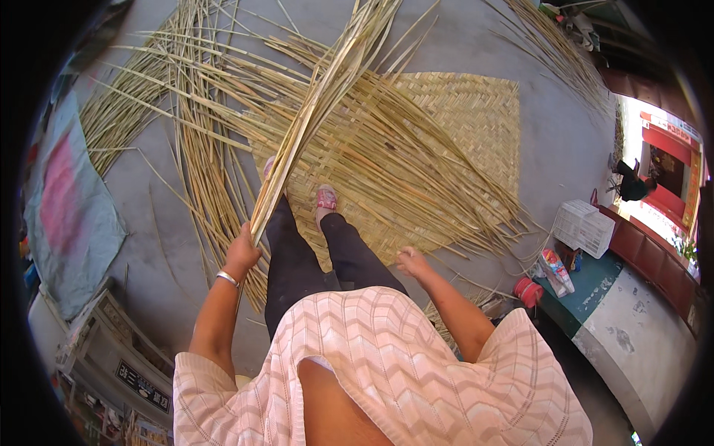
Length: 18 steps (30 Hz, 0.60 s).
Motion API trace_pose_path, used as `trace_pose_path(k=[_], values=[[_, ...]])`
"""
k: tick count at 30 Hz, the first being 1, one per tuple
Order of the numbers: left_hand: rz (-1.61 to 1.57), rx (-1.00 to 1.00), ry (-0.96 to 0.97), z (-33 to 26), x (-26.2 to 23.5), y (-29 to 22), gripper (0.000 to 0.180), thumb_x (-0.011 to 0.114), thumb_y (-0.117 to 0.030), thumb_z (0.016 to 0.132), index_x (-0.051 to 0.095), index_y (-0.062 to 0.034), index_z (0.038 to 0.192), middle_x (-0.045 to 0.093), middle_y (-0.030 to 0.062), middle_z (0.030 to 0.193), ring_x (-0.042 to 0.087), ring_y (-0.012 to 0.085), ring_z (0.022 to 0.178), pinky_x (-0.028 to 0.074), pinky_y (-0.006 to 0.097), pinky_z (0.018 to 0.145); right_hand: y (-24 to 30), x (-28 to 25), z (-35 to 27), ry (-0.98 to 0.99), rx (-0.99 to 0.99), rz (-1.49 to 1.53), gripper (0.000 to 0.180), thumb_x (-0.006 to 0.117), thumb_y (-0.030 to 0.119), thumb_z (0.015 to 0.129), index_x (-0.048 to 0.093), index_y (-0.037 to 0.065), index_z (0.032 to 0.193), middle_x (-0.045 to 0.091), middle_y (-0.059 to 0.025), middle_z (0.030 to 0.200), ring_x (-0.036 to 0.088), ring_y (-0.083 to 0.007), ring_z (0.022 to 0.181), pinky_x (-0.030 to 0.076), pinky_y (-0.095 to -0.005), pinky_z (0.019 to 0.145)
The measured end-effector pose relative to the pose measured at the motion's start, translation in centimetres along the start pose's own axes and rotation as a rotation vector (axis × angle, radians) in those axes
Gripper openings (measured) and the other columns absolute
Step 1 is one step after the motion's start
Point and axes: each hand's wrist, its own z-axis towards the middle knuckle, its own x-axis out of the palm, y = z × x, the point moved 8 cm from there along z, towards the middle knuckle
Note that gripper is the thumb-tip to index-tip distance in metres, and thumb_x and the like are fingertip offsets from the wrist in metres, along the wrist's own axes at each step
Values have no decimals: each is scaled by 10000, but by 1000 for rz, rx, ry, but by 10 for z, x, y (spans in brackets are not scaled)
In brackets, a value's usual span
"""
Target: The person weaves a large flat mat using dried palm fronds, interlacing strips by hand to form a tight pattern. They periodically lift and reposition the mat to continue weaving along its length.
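A long bundle of split reed strips (309,123) slants from my left hand up past the far edge of the view. My left hand (242,254), with a silver bangle at the wrist, is closed round its near end. Out to the right of my legs, my right hand (410,262) has its fingers curled in, and nothing sticks out of it. Beneath the bundle, a woven mat (496,111) lies on the floor. Many loose strips (424,152) are spread across it, and my feet stand at its left part.
More strips (199,141) lie crossed at the left, with another pile (561,56) at the far right. A white plastic basket (584,227) and a red spool (527,292) are on the right, by a green and grey surface (632,327). A pale blue cloth (89,230) hangs at the left.
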Motion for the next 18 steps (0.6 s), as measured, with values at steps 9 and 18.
trace_pose_path(k=[9, 18], values=[[53, -29, -67, -16, 12, -32, 624, 597, -75, 752, 410, -66, 1347, 659, 289, 1031, 630, 459, 996, 500, 513, 849, 81, 36, -5, 101, -172, 7, 430, 555, 332, 970, 484, 76, 1309, 651, -79, 1045, 637, -144, 834, 503, -286, 694], [21, 1, -187, -20, 33, -17, 595, 592, -81, 794, 418, -51, 1362, 665, 252, 1011, 646, 425, 947, 514, 501, 830, 10, -20, -11, 43, -58, -101, 453, 571, 290, 973, 456, 36, 1330, 635, -114, 994, 649, -173, 814, 526, -316, 664]])
